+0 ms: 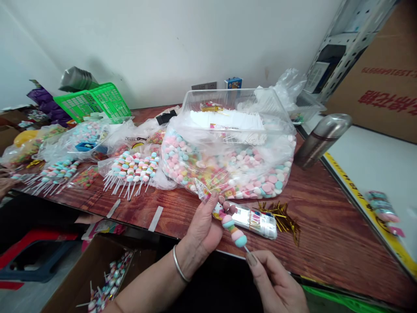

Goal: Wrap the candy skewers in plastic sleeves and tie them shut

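Note:
My left hand (205,226), with a silver bangle at the wrist, pinches a small clear printed plastic bag (202,190). A skewer of pastel marshmallows (233,230) slants between my hands, its upper end against the fingers of my left hand. Whether that end sits inside the bag I cannot tell. My right hand (273,278) grips the skewer's white stick by its lower end between thumb and fingers. Just behind lies a banded stack of clear printed bags (254,221), with gold foil ties (282,217) beside it.
A big bag of marshmallows (273,178) bears a clear plastic tub (241,134). Marshmallow skewers (133,167) lie to the left. A steel flask (322,139) stands right. Finished-looking pops fill a cardboard box (73,271) below. Another person's hand (6,184) shows far left.

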Demonstrator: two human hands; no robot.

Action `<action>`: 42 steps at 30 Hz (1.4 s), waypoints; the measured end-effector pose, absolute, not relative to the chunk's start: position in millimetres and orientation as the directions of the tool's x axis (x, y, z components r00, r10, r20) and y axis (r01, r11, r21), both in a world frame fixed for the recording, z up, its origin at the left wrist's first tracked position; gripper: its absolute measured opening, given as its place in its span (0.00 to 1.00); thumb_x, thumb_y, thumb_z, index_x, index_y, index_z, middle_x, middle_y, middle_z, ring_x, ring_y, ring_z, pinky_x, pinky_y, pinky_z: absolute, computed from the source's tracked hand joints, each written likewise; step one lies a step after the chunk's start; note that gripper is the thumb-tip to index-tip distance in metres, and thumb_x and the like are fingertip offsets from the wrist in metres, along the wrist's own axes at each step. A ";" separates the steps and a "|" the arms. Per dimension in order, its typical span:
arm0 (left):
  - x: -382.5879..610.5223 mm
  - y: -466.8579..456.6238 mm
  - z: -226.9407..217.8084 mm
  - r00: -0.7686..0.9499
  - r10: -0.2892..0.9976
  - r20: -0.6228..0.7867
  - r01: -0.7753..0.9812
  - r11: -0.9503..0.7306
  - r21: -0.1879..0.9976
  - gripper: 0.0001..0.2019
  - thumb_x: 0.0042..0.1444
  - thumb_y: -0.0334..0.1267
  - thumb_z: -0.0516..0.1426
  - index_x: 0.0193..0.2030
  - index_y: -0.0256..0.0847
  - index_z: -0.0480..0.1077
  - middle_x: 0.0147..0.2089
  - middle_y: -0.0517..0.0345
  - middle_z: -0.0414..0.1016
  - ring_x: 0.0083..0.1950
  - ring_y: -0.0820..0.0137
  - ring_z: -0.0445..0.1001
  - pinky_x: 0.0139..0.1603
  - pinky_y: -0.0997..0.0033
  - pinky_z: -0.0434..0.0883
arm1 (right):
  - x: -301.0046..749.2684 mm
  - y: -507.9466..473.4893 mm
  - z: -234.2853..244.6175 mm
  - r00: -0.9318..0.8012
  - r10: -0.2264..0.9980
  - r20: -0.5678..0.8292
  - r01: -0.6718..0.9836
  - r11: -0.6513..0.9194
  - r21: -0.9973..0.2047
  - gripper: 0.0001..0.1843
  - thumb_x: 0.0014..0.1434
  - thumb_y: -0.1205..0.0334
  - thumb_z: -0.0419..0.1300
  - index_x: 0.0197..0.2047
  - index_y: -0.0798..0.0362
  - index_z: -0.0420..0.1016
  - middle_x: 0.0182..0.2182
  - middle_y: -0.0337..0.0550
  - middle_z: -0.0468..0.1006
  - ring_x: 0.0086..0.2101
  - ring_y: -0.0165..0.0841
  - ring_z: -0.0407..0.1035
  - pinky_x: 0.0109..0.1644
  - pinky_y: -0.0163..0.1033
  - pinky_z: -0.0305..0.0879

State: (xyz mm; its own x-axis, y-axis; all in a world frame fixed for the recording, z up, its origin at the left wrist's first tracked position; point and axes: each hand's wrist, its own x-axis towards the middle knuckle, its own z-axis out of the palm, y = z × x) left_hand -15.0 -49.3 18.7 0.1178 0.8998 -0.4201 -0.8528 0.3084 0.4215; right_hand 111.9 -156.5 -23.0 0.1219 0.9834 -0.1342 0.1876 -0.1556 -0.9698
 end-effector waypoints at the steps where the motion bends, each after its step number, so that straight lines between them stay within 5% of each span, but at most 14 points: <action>1: -14.6 -49.3 18.2 0.130 0.901 -0.414 -0.851 0.315 0.419 0.11 0.47 0.33 0.67 0.29 0.35 0.68 0.29 0.63 0.68 0.29 0.77 0.69 0.43 0.69 0.74 | 111.6 -155.7 -25.4 0.086 0.978 -0.191 0.104 -0.199 -0.974 0.21 0.59 0.42 0.56 0.27 0.51 0.71 0.17 0.32 0.56 0.19 0.26 0.52 0.21 0.30 0.51; 6: -13.3 -48.4 16.0 0.142 0.908 -0.395 -0.859 0.312 0.407 0.10 0.50 0.33 0.66 0.30 0.35 0.68 0.30 0.62 0.68 0.28 0.78 0.69 0.41 0.70 0.74 | 110.2 -151.5 -31.4 -0.012 0.951 -0.310 -0.189 -0.307 -0.933 0.22 0.59 0.41 0.54 0.30 0.52 0.70 0.17 0.29 0.51 0.18 0.25 0.47 0.21 0.31 0.52; 11: -12.3 -47.3 16.6 0.107 0.896 -0.430 -0.856 0.304 0.419 0.07 0.53 0.32 0.63 0.33 0.35 0.68 0.30 0.61 0.69 0.29 0.77 0.69 0.39 0.69 0.75 | 112.0 -150.6 -23.1 0.063 0.997 -0.034 0.172 -0.044 -0.984 0.15 0.61 0.51 0.57 0.29 0.51 0.71 0.22 0.35 0.67 0.23 0.28 0.62 0.28 0.30 0.59; 17: -9.9 -47.7 12.9 0.117 0.901 -0.417 -0.844 0.311 0.436 0.08 0.54 0.33 0.63 0.32 0.35 0.67 0.29 0.61 0.68 0.28 0.77 0.69 0.38 0.70 0.74 | 110.0 -150.3 -29.6 0.115 0.908 0.403 0.498 0.299 -0.814 0.04 0.60 0.62 0.58 0.34 0.50 0.74 0.25 0.37 0.72 0.27 0.29 0.68 0.36 0.32 0.63; 25: 6.5 -66.3 5.5 0.177 0.919 -0.351 -0.785 0.347 0.513 0.13 0.52 0.40 0.64 0.28 0.36 0.65 0.25 0.63 0.65 0.26 0.78 0.66 0.28 0.78 0.67 | 100.3 -136.9 -25.7 0.186 0.976 0.113 0.350 0.042 -0.936 0.15 0.62 0.52 0.55 0.29 0.51 0.73 0.20 0.34 0.73 0.21 0.28 0.66 0.27 0.30 0.61; 30: 7.5 -75.0 -0.5 0.293 0.889 -0.352 -0.747 0.442 0.496 0.11 0.55 0.40 0.62 0.30 0.34 0.68 0.28 0.59 0.69 0.32 0.74 0.71 0.37 0.74 0.70 | 96.8 -126.7 -25.3 0.243 0.968 0.064 0.239 0.004 -0.971 0.16 0.60 0.50 0.57 0.31 0.53 0.75 0.24 0.39 0.76 0.29 0.33 0.72 0.32 0.32 0.66; 34: -6.7 -59.7 3.0 0.206 0.912 -0.354 -0.811 0.362 0.460 0.11 0.53 0.40 0.63 0.40 0.36 0.71 0.34 0.58 0.73 0.35 0.73 0.73 0.41 0.70 0.72 | 102.0 -126.5 -29.8 0.204 0.975 0.091 0.254 0.037 -0.967 0.13 0.61 0.53 0.57 0.36 0.53 0.76 0.28 0.40 0.79 0.29 0.32 0.73 0.34 0.32 0.67; 39: -16.0 -45.4 6.0 0.156 0.923 -0.353 -0.821 0.320 0.473 0.07 0.53 0.34 0.64 0.34 0.35 0.70 0.29 0.63 0.68 0.29 0.78 0.69 0.39 0.73 0.72 | 108.5 -131.8 -35.8 0.209 0.938 0.278 0.432 0.166 -0.886 0.08 0.61 0.58 0.58 0.36 0.51 0.76 0.30 0.39 0.78 0.30 0.31 0.72 0.36 0.32 0.64; 42: -15.6 -44.0 4.8 0.160 0.906 -0.392 -0.843 0.332 0.423 0.09 0.52 0.35 0.65 0.35 0.35 0.70 0.28 0.64 0.67 0.27 0.79 0.67 0.36 0.74 0.72 | 110.3 -134.0 -34.0 0.116 0.971 0.208 0.371 0.152 -0.916 0.13 0.63 0.56 0.55 0.29 0.51 0.72 0.23 0.37 0.72 0.25 0.29 0.66 0.30 0.32 0.60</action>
